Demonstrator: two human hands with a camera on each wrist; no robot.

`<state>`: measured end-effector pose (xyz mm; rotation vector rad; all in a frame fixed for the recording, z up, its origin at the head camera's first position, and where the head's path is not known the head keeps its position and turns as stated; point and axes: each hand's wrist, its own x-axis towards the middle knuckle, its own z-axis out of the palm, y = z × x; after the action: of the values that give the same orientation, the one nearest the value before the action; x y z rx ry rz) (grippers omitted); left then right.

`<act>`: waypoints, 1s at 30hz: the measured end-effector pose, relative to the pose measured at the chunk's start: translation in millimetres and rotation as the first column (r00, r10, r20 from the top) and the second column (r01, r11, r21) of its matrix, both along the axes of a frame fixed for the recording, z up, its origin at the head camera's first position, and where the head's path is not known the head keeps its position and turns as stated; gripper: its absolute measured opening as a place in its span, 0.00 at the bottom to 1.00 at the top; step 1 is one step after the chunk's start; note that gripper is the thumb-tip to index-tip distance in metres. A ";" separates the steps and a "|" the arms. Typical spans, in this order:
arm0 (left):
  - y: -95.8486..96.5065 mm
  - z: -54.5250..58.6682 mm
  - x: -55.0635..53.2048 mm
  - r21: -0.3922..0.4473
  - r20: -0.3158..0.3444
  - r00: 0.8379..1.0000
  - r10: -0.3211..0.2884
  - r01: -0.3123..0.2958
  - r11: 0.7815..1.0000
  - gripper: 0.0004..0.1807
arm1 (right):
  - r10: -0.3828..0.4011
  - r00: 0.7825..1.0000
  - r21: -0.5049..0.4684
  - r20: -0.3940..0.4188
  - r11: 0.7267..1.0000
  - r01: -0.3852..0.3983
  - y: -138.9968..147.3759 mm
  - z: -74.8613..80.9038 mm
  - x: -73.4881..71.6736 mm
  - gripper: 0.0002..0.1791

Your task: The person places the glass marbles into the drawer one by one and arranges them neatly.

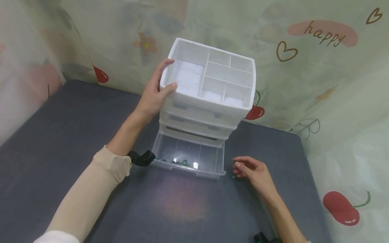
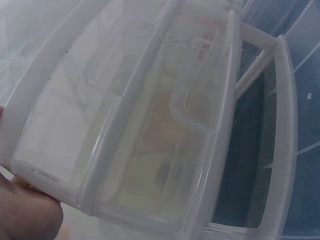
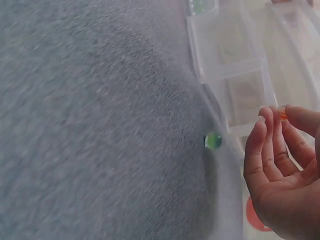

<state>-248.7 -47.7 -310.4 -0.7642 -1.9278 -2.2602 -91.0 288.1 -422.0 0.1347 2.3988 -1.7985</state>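
Note:
My left hand (image 1: 155, 91) grips the upper left edge of a white plastic drawer unit (image 1: 209, 101), its thumb over the rim of the divided top tray. The unit's clear bottom drawer (image 1: 197, 148) is pulled out, with several green glass marbles (image 1: 184, 162) along its front edge. To the right of that drawer is my right hand (image 1: 253, 173), low over the table. Between thumb and fingertips it pinches a small marble with an orange streak (image 3: 283, 114), mostly hidden by the fingers. One green marble (image 3: 213, 141) lies on the table close by these fingers.
The dark grey tabletop (image 1: 182, 209) extends around the unit. A pale curtain (image 1: 212, 20) with cherries and hearts hangs behind and at the sides. Black wrist straps (image 1: 142, 158) sit on both arms. The two drawers above (image 2: 165, 120) are closed.

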 end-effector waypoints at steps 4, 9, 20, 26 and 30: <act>0.8 0.1 -0.1 0.006 0.001 1.000 -0.002 0.002 1.000 0.29 | 0.037 0.998 -0.015 -0.049 0.999 -0.038 0.0 -5.2 -5.0 0.20; 0.9 0.3 0.1 0.008 0.005 1.000 -0.005 0.005 1.000 0.29 | 0.081 0.993 -0.051 -0.087 0.995 -0.086 -3.2 -5.8 -11.6 0.18; 0.6 1.2 0.5 -0.011 -0.007 1.000 0.011 -0.011 1.000 0.29 | 0.064 0.998 -0.066 -0.007 0.996 -0.064 -30.6 24.2 -20.4 0.19; 0.9 0.5 0.2 -0.009 -0.003 1.000 0.012 -0.013 1.000 0.29 | 0.100 0.995 -0.059 -0.022 0.993 -0.101 -38.6 27.7 -25.6 0.18; 0.6 0.3 -0.1 -0.003 0.004 1.000 0.008 -0.008 1.000 0.29 | 0.127 0.991 -0.061 -0.035 0.990 -0.129 -45.5 30.0 -29.6 0.19</act>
<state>-248.8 -47.2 -310.0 -0.7511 -1.9336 -2.2567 -120.7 242.6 -392.0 -0.0531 2.3106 -1.8287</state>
